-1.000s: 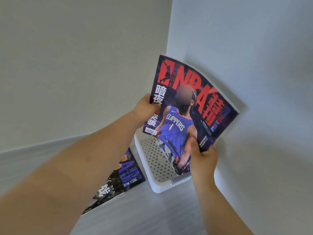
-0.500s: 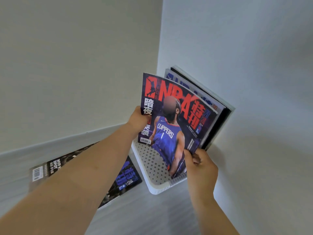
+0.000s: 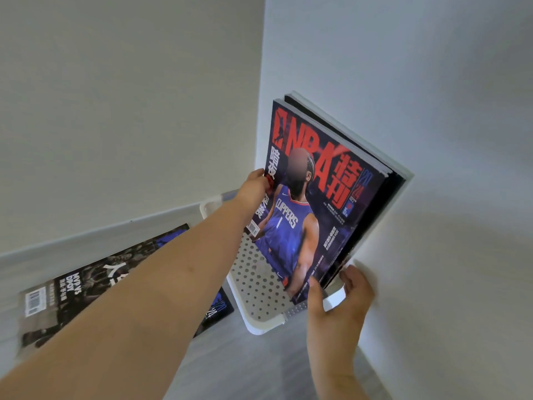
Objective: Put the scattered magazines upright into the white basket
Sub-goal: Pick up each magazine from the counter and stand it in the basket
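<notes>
A purple and red basketball magazine (image 3: 305, 215) stands upright in the white perforated basket (image 3: 264, 327), leaning on other upright magazines (image 3: 395, 180) against the right wall. My left hand (image 3: 255, 189) grips its left edge about halfway up. My right hand (image 3: 341, 298) is at the lower right corner, with the thumb on the front cover and the fingers curled round the stack's outer edge. A dark magazine (image 3: 86, 284) lies flat on the floor left of the basket, partly hidden by my left forearm.
The basket sits in a room corner, with one white wall (image 3: 129, 111) behind and another (image 3: 447, 140) at the right. A grey floor (image 3: 245, 365) stretches in front. A blue cover corner (image 3: 220, 308) shows under my forearm.
The magazine went down and to the right into the basket, closing up against the upright stack. My right hand slid to the stack's lower corner. More of the floor magazine shows.
</notes>
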Motion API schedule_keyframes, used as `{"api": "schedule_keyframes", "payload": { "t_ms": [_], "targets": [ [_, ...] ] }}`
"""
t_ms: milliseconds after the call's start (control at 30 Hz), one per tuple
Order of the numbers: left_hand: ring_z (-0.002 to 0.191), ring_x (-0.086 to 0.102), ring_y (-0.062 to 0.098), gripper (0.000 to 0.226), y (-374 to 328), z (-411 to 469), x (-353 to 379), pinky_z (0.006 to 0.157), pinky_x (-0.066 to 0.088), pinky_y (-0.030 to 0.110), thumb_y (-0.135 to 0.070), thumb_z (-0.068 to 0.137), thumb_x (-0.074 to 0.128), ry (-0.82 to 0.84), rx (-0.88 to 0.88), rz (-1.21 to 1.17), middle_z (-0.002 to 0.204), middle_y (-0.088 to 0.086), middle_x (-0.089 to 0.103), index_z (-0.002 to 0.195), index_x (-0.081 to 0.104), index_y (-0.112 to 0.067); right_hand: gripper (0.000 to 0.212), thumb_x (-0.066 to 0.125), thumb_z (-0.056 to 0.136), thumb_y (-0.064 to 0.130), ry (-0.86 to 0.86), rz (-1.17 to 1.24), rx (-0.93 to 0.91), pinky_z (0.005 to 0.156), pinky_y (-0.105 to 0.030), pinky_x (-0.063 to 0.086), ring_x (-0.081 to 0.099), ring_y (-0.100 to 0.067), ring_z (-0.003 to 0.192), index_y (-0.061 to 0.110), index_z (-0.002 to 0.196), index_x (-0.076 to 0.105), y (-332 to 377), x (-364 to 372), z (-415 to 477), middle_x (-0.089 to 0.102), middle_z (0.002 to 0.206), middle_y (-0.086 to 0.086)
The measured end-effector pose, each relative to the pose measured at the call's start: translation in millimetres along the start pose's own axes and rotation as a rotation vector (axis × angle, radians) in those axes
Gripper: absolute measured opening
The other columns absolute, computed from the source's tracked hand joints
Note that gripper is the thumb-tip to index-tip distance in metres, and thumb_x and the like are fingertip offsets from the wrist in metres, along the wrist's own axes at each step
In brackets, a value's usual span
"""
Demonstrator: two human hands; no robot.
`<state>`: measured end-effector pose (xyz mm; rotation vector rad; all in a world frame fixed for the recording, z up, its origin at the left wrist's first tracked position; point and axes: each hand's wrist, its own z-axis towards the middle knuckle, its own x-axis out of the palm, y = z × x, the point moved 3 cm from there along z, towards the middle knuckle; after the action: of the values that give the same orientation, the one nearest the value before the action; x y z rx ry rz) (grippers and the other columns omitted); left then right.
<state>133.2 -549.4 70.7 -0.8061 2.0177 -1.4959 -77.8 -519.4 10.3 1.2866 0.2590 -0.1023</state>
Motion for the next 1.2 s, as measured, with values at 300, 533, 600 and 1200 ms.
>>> {"api": "schedule_keyframes", "payload": {
  "t_ms": [300, 533, 600, 1200],
  "targets": [
    [0.058, 0.039, 0.013, 0.036, -7.2, 3.6, 11.4, 0.055, 0.035, 0.018, 0.009, 0.082, 0.026, 0.028, 0.024, -0.041, 0.068, 0.004, 0.045, 0.107, 0.046, -0.008, 0.054, 0.048, 0.077, 0.009, 0.036, 0.006, -0.154, 0.094, 0.005, 0.023, 0.040, -0.013, 0.118, -0.002, 0.128, 0.037, 3.6, 6.3, -6.9, 0.044, 0.128, -0.011],
    [0.066, 0.045, 0.012, 0.043, 3.1, -2.2, 9.6, 0.040, 0.039, 0.006, 0.008, 0.085, 0.031, 0.073, 0.099, 0.115, 0.077, 0.001, 0.051, 0.119, 0.043, -0.014, 0.048, 0.050, 0.079, -0.013, -0.005, -0.099, -0.198, 0.086, 0.010, 0.020, 0.034, -0.011, 0.116, -0.003, 0.125, 0.041, 5.2, 4.0, -2.8, 0.045, 0.128, -0.023],
    [0.078, 0.052, 0.015, 0.037, 5.4, -10.0, 5.5, 0.051, 0.041, 0.004, 0.001, 0.090, 0.036, 0.057, 0.133, 0.174, 0.096, 0.004, 0.060, 0.125, 0.041, -0.012, 0.051, 0.051, 0.077, -0.016, 0.016, -0.114, -0.210, 0.087, 0.010, 0.019, 0.034, -0.011, 0.116, -0.004, 0.125, 0.041, 5.4, 2.2, -2.7, 0.045, 0.129, -0.024],
    [0.113, 0.051, 0.038, 0.043, 147.7, -196.4, -265.8, 0.094, 0.043, 0.040, -0.007, 0.084, 0.052, -0.601, -0.253, 0.618, 0.133, 0.020, 0.047, 0.127, 0.048, -0.007, 0.054, 0.054, 0.084, 0.039, 0.917, -0.595, -0.675, 0.110, -0.022, 0.020, 0.030, -0.018, 0.136, 0.023, 0.132, 0.038, 41.1, 86.5, -140.4, 0.034, 0.147, -0.007]
  ]
}}
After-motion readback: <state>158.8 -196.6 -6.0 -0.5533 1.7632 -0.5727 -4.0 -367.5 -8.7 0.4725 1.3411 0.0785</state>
